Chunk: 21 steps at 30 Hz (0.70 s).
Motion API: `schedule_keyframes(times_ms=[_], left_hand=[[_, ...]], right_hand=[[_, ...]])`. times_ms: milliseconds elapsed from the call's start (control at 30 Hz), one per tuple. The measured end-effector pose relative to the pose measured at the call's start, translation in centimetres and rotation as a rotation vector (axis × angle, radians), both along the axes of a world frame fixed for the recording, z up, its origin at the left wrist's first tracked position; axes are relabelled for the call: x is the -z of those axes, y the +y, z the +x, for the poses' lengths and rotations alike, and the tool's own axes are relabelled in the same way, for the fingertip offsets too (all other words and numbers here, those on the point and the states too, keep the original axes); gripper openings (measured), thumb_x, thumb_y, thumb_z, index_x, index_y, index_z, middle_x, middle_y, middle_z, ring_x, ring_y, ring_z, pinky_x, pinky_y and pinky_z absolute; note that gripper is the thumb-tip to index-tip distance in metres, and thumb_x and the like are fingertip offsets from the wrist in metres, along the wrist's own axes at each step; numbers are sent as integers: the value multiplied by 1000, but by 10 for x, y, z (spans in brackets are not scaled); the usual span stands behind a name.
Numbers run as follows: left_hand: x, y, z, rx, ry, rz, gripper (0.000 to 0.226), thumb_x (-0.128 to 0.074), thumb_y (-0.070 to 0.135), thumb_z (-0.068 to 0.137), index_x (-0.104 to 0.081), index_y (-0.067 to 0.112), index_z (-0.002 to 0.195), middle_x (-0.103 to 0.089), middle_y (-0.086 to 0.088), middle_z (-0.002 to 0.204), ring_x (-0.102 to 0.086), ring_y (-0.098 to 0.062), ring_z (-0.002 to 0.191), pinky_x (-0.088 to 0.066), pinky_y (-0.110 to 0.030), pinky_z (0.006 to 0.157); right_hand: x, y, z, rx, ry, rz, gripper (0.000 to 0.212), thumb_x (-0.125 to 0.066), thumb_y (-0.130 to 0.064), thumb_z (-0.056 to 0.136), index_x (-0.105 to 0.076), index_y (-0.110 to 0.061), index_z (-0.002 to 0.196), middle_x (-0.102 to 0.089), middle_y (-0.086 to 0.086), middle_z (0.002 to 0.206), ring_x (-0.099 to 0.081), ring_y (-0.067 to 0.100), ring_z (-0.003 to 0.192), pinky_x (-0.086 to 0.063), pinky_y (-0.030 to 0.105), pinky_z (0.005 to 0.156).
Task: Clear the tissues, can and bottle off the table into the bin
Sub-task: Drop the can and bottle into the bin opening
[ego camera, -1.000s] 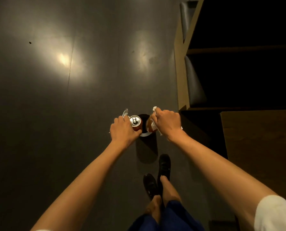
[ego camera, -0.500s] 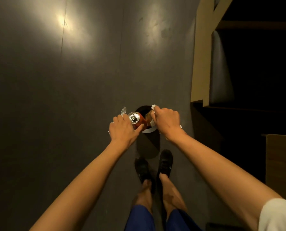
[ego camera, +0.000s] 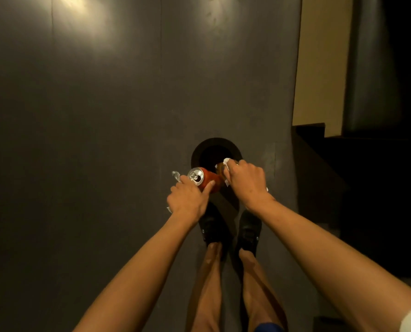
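Left hand (ego camera: 187,200) fingers (ego camera: 208,186) curled round red can (ego camera: 203,178), silver top facing camera, plus crumpled clear wrapper (ego camera: 175,176) poking out at far side. Right hand (ego camera: 246,180) fingers clamped on white tissues (ego camera: 227,162) and brownish bottle (ego camera: 220,170), mostly hidden. Both hover over round black bin (ego camera: 197,152) opening on dark floor (ego camera: 92,140). Black shoes (ego camera: 248,230) just behind bin.

Can (ego camera: 203,179): metal, shiny silver top, glossy red-orange side. Tissue (ego camera: 226,162) in right hand (ego camera: 246,182): white, crumpled, matt paper. Amber glossy bit beside it, maybe bottle, cannot tell the material. Crinkly clear, shiny scrap (ego camera: 175,175) at left hand (ego camera: 187,200), looks like plastic film. Bin (ego camera: 197,149) at centre: black, matt rim. Floor (ego camera: 104,140): dark grey, smooth, semi-gloss, light glare in upper left. Shoes (ego camera: 248,230): black, matt. Panel (ego camera: 324,56) upper right: tan, matt, wood-like.
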<state>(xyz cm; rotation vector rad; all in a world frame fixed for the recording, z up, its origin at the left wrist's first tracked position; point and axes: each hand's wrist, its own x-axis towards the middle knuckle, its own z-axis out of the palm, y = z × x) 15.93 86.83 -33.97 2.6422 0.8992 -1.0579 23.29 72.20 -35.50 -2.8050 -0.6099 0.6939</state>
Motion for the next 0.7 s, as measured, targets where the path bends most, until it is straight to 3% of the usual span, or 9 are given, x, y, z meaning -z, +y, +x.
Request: schedule_keyframes(times_ms=[100,233,533,700], left_hand=[[24,1,-2,-40,24,-18,93,-28,83,82,-34,4,132,-68,-18,108,-67,-35,96,-51,-46,77],[51,6,-3,-82,61,-24,91,-24,84,82,-33,6,129,-69,-15,102,-68,-34,93,-48,-44,74],[71,15,-14,-138,86,-62,87,-25,86,79,-38,10,121,-68,-11,98,-67,-31,88,-40,-38,68],[74,22,-3,-118,90,-65,87,-24,85,80,-41,10,119,-66,-12,99,-62,-28,84,-38,-39,70]], right_hand=[[24,7,-1,30,31,6,33,-46,-34,100,-58,-12,122,-68,15,97,-68,32,82,-54,39,64],[52,18,1,52,69,5,32,-62,-34,92,-62,-11,115,-69,14,91,-68,31,75,-45,34,57],[77,21,-11,128,127,3,23,-49,-31,97,-62,-14,106,-64,8,77,-62,26,65,-35,32,52],[78,22,-10,403,250,2,24,-44,-31,97,-59,-15,87,-59,2,72,-59,22,66,-37,30,53]])
